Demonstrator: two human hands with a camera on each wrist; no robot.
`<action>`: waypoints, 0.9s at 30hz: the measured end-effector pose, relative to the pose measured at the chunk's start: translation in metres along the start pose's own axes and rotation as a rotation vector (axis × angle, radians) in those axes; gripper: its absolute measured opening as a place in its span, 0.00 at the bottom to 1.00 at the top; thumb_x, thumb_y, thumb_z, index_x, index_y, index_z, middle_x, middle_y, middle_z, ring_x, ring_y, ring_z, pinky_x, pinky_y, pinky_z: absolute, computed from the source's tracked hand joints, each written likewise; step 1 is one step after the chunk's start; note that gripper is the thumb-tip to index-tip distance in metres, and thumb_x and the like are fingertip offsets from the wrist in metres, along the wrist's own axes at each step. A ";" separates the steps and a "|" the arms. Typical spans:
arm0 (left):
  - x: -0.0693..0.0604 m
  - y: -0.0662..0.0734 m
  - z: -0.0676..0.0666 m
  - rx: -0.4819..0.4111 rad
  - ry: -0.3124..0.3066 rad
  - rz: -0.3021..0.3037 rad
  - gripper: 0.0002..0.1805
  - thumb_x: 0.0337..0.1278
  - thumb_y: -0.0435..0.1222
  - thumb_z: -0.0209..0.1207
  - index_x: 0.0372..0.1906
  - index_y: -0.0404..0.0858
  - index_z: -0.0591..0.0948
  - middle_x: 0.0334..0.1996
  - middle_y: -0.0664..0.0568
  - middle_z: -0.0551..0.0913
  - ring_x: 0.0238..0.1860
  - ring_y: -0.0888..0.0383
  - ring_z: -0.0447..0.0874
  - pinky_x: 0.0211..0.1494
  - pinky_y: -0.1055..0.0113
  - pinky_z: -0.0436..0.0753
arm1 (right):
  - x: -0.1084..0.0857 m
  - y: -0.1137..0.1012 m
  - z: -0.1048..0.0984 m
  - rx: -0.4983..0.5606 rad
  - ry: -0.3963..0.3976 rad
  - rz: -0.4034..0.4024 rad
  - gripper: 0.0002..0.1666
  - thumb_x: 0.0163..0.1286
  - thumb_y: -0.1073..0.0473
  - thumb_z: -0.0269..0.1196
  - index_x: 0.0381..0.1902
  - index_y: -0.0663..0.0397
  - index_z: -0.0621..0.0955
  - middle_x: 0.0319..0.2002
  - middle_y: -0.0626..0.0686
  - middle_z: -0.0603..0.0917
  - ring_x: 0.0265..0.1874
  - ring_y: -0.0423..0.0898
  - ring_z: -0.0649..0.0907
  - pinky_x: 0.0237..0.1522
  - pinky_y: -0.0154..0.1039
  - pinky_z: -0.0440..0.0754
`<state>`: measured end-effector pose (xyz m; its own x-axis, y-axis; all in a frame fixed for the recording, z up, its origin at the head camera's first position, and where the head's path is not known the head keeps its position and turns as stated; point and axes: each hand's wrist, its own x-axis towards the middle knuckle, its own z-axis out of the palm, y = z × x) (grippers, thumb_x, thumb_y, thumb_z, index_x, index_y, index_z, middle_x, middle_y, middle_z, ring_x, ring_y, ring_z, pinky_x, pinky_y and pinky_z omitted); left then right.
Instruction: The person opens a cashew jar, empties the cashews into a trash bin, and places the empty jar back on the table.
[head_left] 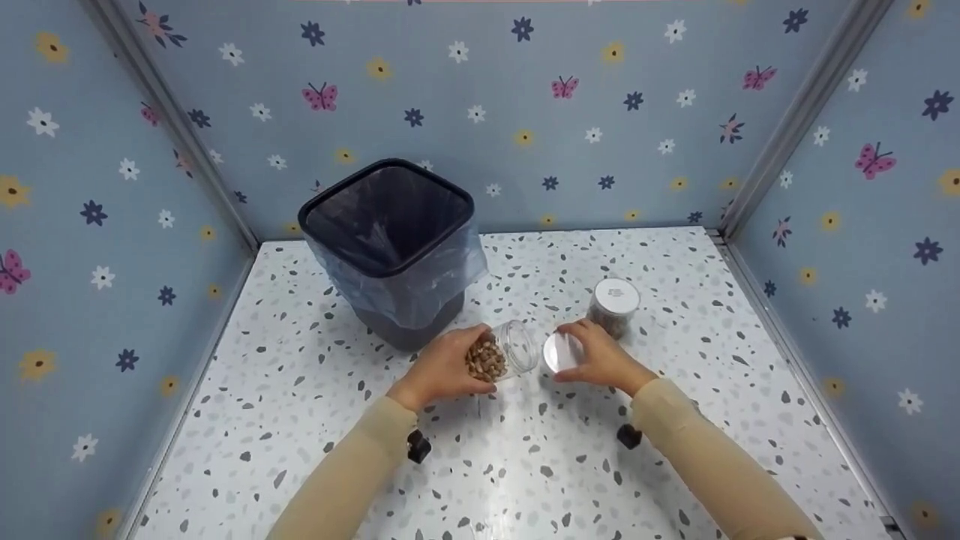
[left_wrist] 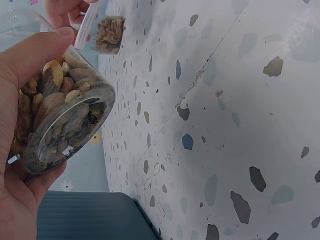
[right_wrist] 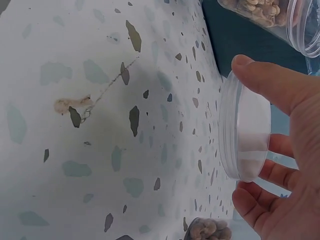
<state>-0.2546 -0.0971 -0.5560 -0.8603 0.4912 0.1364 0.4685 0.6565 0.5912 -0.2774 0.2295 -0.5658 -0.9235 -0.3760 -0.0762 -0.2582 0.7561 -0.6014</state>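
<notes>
Beige sleeves (head_left: 337,472), nearest the head camera, slant inward from the lower edge, with a stretch of tabletop between them. Flower-printed walls (head_left: 450,90) enclose the work area at the left, back and right. Speckled white tabletop (head_left: 525,465) meets their lower edges; strips of it show left of the bin and between the lidded jar and the right wall. Grey bin (head_left: 409,336), left of centre, carries a dark square rim and a translucent liner (head_left: 431,292) folded over its edge. Left hand (head_left: 448,364), just in front of the bin: fingers and thumb wrapped round the uncapped jar (head_left: 520,346), which is tilted, its mouth facing right. Right hand (head_left: 604,364): thumb and fingers pinch the white lid (head_left: 561,351) by its edge. Lid and jar mouth are apart, a narrow gap between them. Lidded jar (head_left: 611,311), upright, stands just beyond the right hand. Brown nuts (head_left: 486,358) lie inside the uncapped jar.
</notes>
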 end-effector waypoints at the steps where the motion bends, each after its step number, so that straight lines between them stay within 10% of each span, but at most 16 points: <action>1: 0.000 0.000 0.000 0.000 -0.001 -0.002 0.53 0.41 0.51 0.86 0.75 0.41 0.76 0.66 0.49 0.86 0.65 0.50 0.85 0.74 0.49 0.81 | 0.000 0.001 0.001 0.001 -0.002 0.008 0.56 0.51 0.49 0.87 0.76 0.55 0.76 0.73 0.64 0.77 0.75 0.66 0.74 0.80 0.67 0.67; 27: -0.005 -0.005 -0.005 0.007 0.011 0.014 0.56 0.41 0.49 0.86 0.77 0.36 0.74 0.69 0.45 0.84 0.68 0.45 0.84 0.77 0.46 0.78 | 0.003 0.018 0.007 -0.012 -0.052 0.078 0.57 0.53 0.50 0.86 0.77 0.62 0.73 0.72 0.67 0.76 0.75 0.66 0.74 0.81 0.65 0.67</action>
<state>-0.2533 -0.1055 -0.5554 -0.8557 0.4943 0.1531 0.4818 0.6533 0.5839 -0.2826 0.2379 -0.5827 -0.9251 -0.3426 -0.1635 -0.1896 0.7902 -0.5827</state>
